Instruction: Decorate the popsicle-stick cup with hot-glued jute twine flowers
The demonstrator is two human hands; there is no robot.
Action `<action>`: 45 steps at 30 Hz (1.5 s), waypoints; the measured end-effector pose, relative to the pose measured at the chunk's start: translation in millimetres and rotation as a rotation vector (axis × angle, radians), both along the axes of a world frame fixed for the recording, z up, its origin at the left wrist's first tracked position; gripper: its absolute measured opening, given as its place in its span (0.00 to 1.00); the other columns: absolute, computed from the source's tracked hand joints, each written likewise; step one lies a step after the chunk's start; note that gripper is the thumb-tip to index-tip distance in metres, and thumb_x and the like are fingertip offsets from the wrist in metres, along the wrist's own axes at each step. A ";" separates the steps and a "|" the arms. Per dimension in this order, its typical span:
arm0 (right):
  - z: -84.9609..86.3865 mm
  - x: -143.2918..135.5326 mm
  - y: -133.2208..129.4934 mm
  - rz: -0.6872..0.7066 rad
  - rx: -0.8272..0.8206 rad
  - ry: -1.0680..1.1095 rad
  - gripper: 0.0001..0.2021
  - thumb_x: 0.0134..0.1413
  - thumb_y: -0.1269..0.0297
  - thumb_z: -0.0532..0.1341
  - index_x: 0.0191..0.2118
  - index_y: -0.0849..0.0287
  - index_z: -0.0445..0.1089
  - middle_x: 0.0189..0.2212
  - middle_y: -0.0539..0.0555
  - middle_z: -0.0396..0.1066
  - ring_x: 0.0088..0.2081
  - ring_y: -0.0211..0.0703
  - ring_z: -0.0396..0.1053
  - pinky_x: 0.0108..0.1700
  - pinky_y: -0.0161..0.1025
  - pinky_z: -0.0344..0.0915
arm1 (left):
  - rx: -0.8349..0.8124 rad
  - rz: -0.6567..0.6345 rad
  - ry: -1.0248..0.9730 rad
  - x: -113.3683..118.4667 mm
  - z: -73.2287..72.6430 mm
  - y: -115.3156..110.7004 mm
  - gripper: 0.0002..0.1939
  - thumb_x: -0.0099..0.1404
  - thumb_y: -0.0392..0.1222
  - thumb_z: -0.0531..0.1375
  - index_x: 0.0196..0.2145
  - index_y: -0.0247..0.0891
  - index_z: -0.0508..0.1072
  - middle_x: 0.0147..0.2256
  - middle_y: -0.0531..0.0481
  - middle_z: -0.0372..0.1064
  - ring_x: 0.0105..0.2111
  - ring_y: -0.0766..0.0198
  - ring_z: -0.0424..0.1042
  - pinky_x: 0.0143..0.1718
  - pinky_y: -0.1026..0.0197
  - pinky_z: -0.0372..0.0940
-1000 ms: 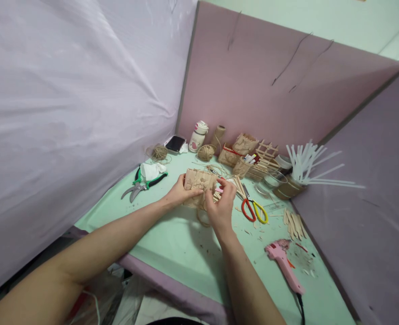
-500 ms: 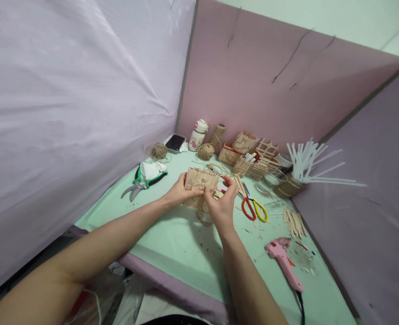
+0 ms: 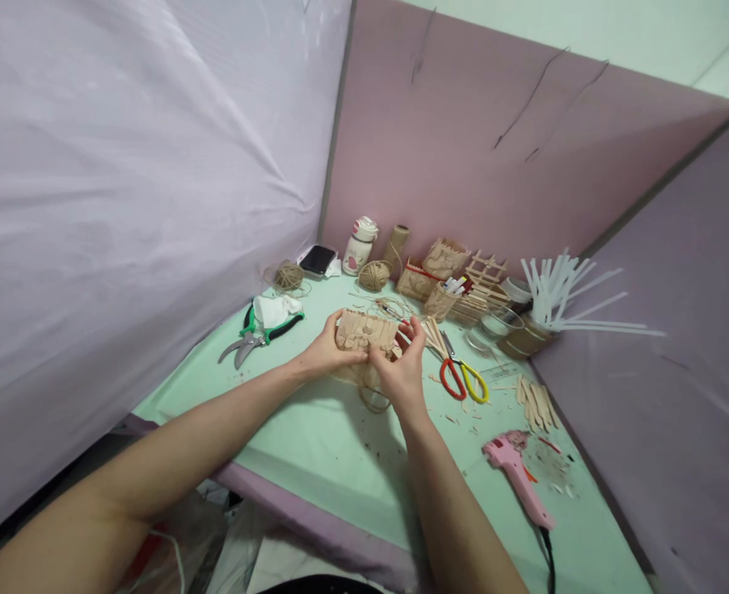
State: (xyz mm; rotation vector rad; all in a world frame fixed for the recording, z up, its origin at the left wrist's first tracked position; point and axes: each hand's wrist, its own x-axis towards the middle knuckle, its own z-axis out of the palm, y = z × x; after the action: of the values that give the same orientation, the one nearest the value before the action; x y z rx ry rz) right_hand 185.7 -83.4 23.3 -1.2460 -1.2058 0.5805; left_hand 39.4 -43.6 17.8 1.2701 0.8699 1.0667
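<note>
Both of my hands hold a small craft-stick box (image 3: pixel 364 332) above the mat, near the middle of the table. Its face is made of pale wooden pieces side by side, with small raised wooden bits on it. My left hand (image 3: pixel 332 353) is closed around its left side, thumb across the front. On the lower right, my right hand (image 3: pixel 402 371) pinches it with the thumb on the front; its other fingers are raised and curled beside the edge. A loop of twine (image 3: pixel 373 404) hangs below the box. The box's back is hidden from me.
Green-handled pruning shears (image 3: pixel 254 337) lie left; red-and-yellow scissors (image 3: pixel 464 379) lie right. A pink glue gun (image 3: pixel 519 478) rests at front right, near wooden sticks (image 3: pixel 536 404). Along the back stand a white bottle (image 3: pixel 360 246), twine ball (image 3: pixel 374 275) and a holder of glue sticks (image 3: pixel 529 337).
The box has tilted slightly, so its front looks shorter and its top edge sits lower. My right fingers have shifted a little. The whole view has moved slightly.
</note>
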 end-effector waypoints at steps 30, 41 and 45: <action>-2.7 8.7 2.9 0.017 -0.082 -0.068 0.40 0.40 0.65 0.62 0.62 0.55 0.49 0.57 0.63 0.58 0.57 0.51 0.64 0.51 0.48 0.69 | 0.145 0.001 0.093 2.7 -4.5 -2.4 0.57 0.44 0.45 0.74 0.64 0.37 0.45 0.60 0.32 0.59 0.60 0.47 0.63 0.60 0.47 0.59; 2.8 8.0 1.8 0.039 -0.107 -0.034 0.41 0.39 0.64 0.63 0.62 0.56 0.49 0.57 0.63 0.59 0.57 0.51 0.64 0.53 0.49 0.68 | 0.092 0.026 0.093 2.7 -1.5 -3.3 0.58 0.41 0.45 0.75 0.63 0.37 0.47 0.59 0.33 0.60 0.60 0.46 0.63 0.61 0.46 0.58; 0.6 7.1 2.1 0.040 -0.093 -0.035 0.42 0.38 0.64 0.63 0.62 0.57 0.48 0.56 0.63 0.60 0.55 0.51 0.66 0.53 0.49 0.68 | 0.102 0.027 0.091 3.3 -0.4 -5.0 0.58 0.42 0.45 0.74 0.63 0.36 0.47 0.60 0.32 0.59 0.60 0.46 0.62 0.61 0.46 0.58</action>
State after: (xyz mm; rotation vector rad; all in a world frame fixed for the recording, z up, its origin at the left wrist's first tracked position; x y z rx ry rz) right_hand 192.9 -81.2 23.8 -1.3175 -1.2468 0.6525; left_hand 42.7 -48.6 17.4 1.4044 0.9129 1.0934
